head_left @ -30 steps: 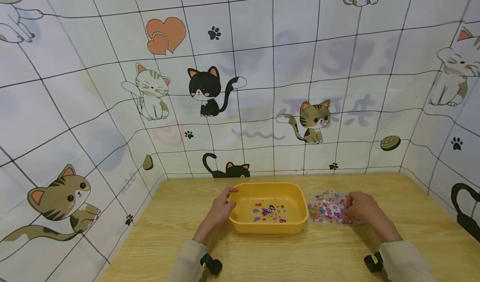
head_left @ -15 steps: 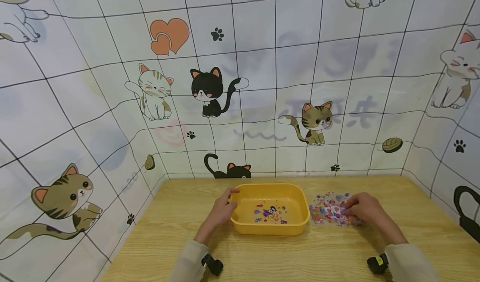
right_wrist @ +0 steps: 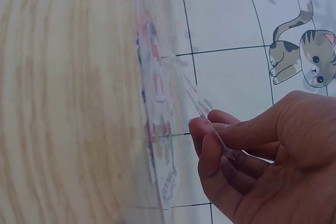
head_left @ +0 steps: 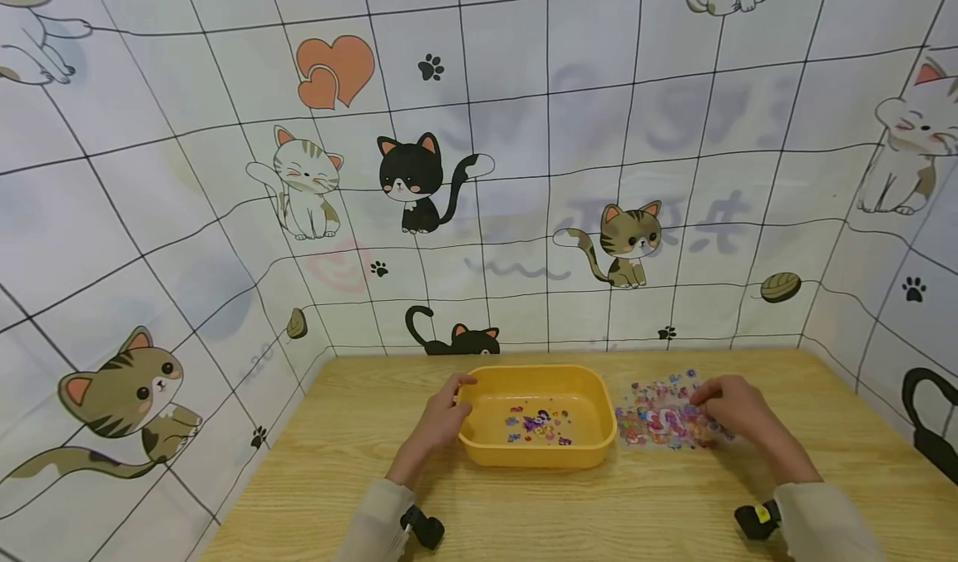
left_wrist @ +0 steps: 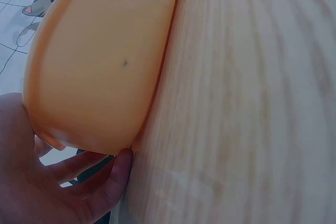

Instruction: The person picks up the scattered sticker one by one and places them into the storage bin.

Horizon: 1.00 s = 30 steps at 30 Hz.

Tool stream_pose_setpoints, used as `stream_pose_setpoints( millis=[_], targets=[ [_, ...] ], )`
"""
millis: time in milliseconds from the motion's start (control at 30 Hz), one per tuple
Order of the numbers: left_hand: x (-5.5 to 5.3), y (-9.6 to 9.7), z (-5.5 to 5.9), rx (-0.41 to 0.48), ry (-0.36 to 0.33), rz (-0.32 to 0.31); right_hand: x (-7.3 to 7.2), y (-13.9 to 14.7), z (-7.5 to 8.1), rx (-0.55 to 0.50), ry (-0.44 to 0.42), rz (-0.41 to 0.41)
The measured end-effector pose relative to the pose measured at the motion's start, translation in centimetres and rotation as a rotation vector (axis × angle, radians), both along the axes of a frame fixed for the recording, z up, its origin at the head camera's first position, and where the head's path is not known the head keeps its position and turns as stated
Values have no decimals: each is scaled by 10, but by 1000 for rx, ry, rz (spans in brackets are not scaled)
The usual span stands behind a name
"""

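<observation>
In the head view my left hand (head_left: 443,416) holds the left end of a yellow plastic basin (head_left: 535,457). The left wrist view has the fingers (left_wrist: 116,174) against the basin's end wall (left_wrist: 105,77). Small colourful stickers (head_left: 537,421) lie in the basin. To its right is clear film printed with colourful stickers (head_left: 659,426). My right hand (head_left: 737,408) pinches the film's far right part. In the right wrist view, the thumb and fingers of my right hand (right_wrist: 247,150) grip a raised clear edge (right_wrist: 197,103), slanting up from the film below (right_wrist: 157,87).
A light wood table (head_left: 524,512) carries everything. Walls covered with a cat-patterned sheet (head_left: 516,155) stand behind it and on both sides. A black wrist camera (head_left: 423,529) sits at the left sleeve, another black wrist camera (head_left: 756,522) at the right.
My right hand has shifted a little to the right and away from me, and the far part of the film has moved with it. The left hand stays on the basin.
</observation>
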<state>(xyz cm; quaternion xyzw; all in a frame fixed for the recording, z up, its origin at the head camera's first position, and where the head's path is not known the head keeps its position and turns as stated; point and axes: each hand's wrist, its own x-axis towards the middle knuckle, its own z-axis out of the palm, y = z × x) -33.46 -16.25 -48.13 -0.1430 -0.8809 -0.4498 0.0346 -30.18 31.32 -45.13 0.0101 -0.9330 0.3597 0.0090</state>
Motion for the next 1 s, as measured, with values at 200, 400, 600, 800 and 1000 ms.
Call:
stream_pose_setpoints(
  millis=[200,400,600,800,1000],
  targets=[
    [0,0,1,5,-12,2,2,1,9,6,42,11],
    [0,0,1,-2,-11,3,5,1,15,-9,39,-2],
    [0,0,0,-5,6,-2,8,1,23,-17,28,-20],
    [0,-1,-1,5,13,-3,11,-1,33,-28,47,-15],
    [-1,-1,-1,18,9,-7,14,-1,40,-39,68,-10]
  ],
)
